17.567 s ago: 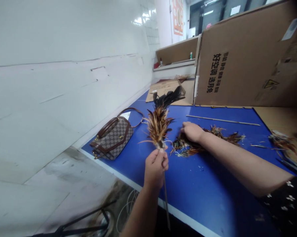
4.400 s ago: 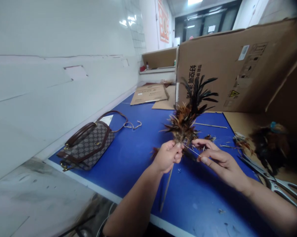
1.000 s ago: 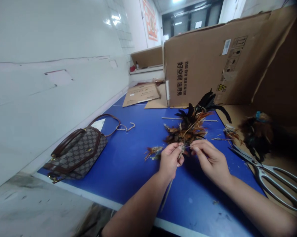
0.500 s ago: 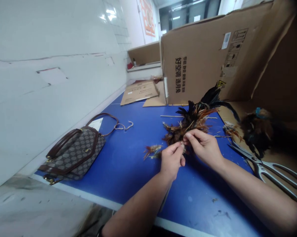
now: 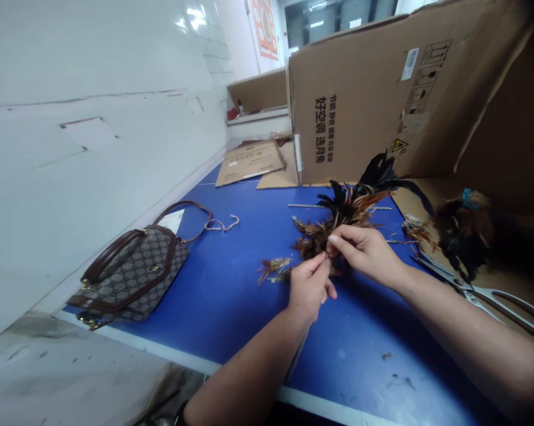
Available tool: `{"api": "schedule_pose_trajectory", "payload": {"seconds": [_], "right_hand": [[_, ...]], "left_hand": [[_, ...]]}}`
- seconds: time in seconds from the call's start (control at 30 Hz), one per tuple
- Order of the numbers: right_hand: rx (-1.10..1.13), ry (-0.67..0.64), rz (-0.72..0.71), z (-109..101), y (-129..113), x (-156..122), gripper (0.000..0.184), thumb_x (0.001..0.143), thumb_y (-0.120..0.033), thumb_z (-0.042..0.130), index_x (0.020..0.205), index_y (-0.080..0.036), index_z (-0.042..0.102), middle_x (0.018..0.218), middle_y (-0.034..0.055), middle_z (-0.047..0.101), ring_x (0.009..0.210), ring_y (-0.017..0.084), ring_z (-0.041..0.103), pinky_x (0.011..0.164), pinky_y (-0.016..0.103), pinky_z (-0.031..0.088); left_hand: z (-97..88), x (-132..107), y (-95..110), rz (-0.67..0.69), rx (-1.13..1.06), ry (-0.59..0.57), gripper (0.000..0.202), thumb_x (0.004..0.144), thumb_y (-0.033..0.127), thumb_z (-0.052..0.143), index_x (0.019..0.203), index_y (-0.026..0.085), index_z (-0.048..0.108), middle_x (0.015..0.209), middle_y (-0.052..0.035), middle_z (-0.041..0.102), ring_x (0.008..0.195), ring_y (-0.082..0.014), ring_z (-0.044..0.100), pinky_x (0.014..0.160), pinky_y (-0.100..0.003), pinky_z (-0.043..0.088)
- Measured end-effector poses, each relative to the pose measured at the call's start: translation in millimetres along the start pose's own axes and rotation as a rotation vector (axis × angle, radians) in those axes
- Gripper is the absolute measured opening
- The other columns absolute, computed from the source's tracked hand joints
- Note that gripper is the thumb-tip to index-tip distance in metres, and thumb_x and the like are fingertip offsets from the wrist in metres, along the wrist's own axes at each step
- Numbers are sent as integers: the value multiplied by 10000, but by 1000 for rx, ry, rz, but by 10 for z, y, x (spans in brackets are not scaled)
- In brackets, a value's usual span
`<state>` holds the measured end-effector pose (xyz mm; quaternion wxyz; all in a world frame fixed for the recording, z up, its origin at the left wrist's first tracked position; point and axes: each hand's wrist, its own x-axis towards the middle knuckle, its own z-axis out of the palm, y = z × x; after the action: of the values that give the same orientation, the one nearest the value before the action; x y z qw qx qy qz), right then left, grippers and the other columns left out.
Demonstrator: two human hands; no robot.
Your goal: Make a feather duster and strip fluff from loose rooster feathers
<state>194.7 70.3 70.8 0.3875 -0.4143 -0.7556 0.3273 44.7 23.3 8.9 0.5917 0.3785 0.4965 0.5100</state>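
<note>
A feather duster (image 5: 347,208) of brown, orange and black feathers lies tilted over the blue table (image 5: 231,296), its thin stick hidden under my left forearm. My left hand (image 5: 310,288) is closed around the base of the feathers. My right hand (image 5: 361,251) pinches the same spot from the right, fingertips pressed together at the binding; whether a thread is between them cannot be made out. A small tuft of loose feathers (image 5: 273,267) lies just left of my hands.
A patterned brown handbag (image 5: 131,276) sits at the table's left edge. Large metal scissors (image 5: 484,292) and a dark feather heap (image 5: 464,232) lie on the right. A big cardboard box (image 5: 382,100) stands behind, flat cardboard (image 5: 250,163) and a thin stick (image 5: 304,206) beyond.
My right hand has moved in from the right to meet my left at the feather base. The duster has tipped lower and away, from upright several seconds ago.
</note>
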Motion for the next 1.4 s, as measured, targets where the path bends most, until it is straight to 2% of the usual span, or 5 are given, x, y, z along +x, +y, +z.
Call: {"api": "schedule_pose_trajectory", "payload": {"seconds": [0.27, 0.57, 0.87, 1.1, 1.4], "right_hand": [[348, 65, 171, 35, -26, 20, 460, 874, -644, 689, 777, -196, 656, 765, 55, 729, 708, 193, 729, 641, 293, 617], [342, 44, 147, 36, -4, -104, 446, 907, -630, 664, 806, -196, 671, 794, 69, 745, 756, 206, 732, 679, 313, 630], [55, 11, 40, 2, 73, -159, 355, 1018, -510, 536, 892, -209, 678, 864, 58, 755, 776, 192, 715, 685, 292, 602], [308, 65, 134, 47, 0, -145, 419, 937, -626, 617, 828, -222, 619, 885, 80, 769, 768, 220, 752, 709, 350, 649], [261, 182, 187, 155, 53, -144, 348, 949, -560, 632, 830, -233, 618, 843, 85, 770, 735, 245, 776, 570, 320, 640]], "left_hand": [[8, -29, 18, 36, 0, 33, 583, 889, 485, 695, 1358, 139, 682, 656, -24, 689, 357, -84, 532, 334, -197, 249], [-13, -27, 5, 59, 17, 1, 526, 890, 494, 693, 1284, 146, 723, 766, -53, 729, 372, -85, 560, 316, -189, 274], [-8, -30, -20, 45, 38, 7, 641, 851, 591, 726, 1285, 119, 723, 498, 10, 589, 352, -104, 537, 325, -180, 269], [-17, -44, -20, 96, 26, 4, 589, 890, 547, 697, 1360, 191, 693, 794, -56, 734, 406, -95, 601, 317, -176, 290], [-31, -64, -125, 116, 106, 26, 582, 948, 523, 626, 1435, 205, 636, 533, 2, 638, 363, -102, 538, 351, -187, 321]]}}
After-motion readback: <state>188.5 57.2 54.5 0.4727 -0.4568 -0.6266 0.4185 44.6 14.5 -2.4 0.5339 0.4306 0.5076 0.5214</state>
